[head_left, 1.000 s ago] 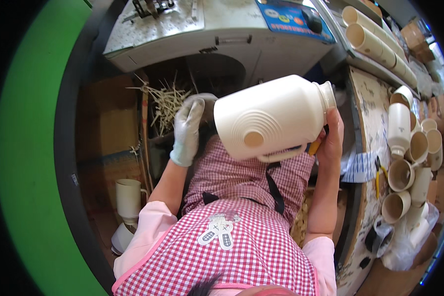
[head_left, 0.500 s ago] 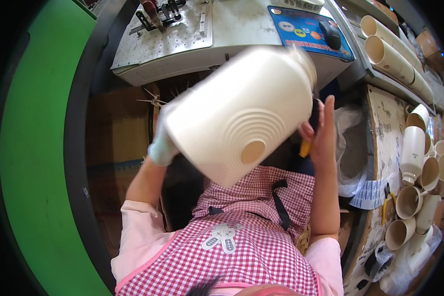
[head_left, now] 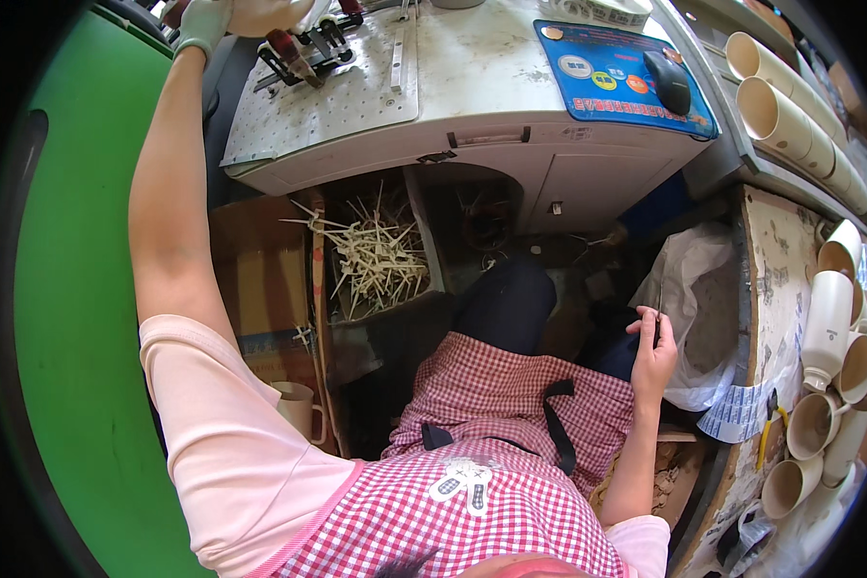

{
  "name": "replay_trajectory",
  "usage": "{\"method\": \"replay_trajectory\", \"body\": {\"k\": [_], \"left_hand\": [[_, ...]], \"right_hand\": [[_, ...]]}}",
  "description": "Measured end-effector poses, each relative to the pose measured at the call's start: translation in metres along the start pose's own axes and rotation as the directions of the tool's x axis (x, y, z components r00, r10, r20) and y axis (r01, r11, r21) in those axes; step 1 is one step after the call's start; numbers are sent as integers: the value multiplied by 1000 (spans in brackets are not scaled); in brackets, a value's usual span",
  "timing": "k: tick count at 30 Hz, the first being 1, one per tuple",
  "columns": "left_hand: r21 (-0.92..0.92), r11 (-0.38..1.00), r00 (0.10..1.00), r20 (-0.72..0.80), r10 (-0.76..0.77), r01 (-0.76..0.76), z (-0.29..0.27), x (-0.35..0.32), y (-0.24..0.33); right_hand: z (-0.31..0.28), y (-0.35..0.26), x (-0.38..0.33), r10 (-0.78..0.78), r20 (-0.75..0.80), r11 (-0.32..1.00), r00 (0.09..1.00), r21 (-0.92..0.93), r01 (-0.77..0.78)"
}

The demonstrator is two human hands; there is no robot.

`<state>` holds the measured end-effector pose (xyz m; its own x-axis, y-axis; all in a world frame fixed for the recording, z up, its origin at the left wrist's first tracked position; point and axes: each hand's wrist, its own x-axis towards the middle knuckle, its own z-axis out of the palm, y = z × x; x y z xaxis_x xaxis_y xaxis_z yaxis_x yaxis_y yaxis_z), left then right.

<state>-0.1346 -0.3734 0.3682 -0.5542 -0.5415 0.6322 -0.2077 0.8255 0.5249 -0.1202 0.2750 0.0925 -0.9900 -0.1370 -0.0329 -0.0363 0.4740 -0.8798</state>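
At the far upper left my left arm is stretched out, and my left hand (head_left: pixel 204 27) wears a pale glove. It is against a rounded beige vessel (head_left: pixel 268 13) that the picture's upper edge cuts off; the fingers are mostly hidden. Beside the vessel stands a black clamp fixture (head_left: pixel 323 53) with dark red handles, on a perforated metal plate (head_left: pixel 356 101). My right hand (head_left: pixel 653 352) is low at the right, near a whitish plastic bag (head_left: pixel 684 275). Its fingers are curled together at something thin and dark, too small to make out.
A blue mouse pad (head_left: pixel 588 72) with a black mouse (head_left: pixel 667 82) lies on the bench. Beneath, a box holds pale thin sticks (head_left: pixel 380 255). At right stand several cream mugs (head_left: pixel 809 424), a white bottle (head_left: pixel 827 328) and yellow-handled pliers (head_left: pixel 769 433). A green panel (head_left: pixel 77 289) borders the left.
The large cream vessel has left the space before my body. My left hand has swung from there to the far upper left. My right hand has dropped lower, its fingers now curled in.
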Motion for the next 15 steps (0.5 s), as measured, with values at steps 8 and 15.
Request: {"method": "replay_trajectory", "body": {"k": [8, 15], "left_hand": [[129, 991, 960, 268, -77, 43, -8, 24, -56], [-123, 914, 843, 448, -296, 387, -16, 20, -73]], "right_hand": [[3, -4, 8, 18, 45, 999, 999, 36, -19], [8, -7, 6, -14, 59, 1000, 998, 17, 13]]}}
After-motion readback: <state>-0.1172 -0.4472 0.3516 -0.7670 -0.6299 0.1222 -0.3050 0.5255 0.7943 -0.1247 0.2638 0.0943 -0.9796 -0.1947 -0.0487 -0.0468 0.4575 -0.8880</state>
